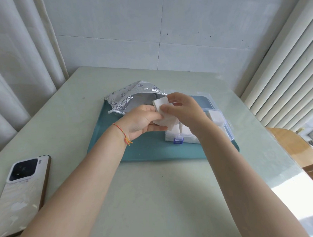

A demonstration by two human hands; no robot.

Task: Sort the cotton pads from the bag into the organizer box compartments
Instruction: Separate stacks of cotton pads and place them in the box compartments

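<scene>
A silver foil bag lies open on the teal tray, its mouth facing right. The clear organizer box with a blue latch sits to the right of the bag, lid open, white cotton pads in its near compartments. My left hand grips a small stack of white cotton pads from below, just left of the box. My right hand pinches the top pad of that stack between thumb and fingers, above the box's left edge. My right wrist hides part of the box.
A phone lies face down at the table's near left. A wall stands behind the table, curtains at the left, a ribbed radiator at the right. A wooden surface shows past the table's right edge.
</scene>
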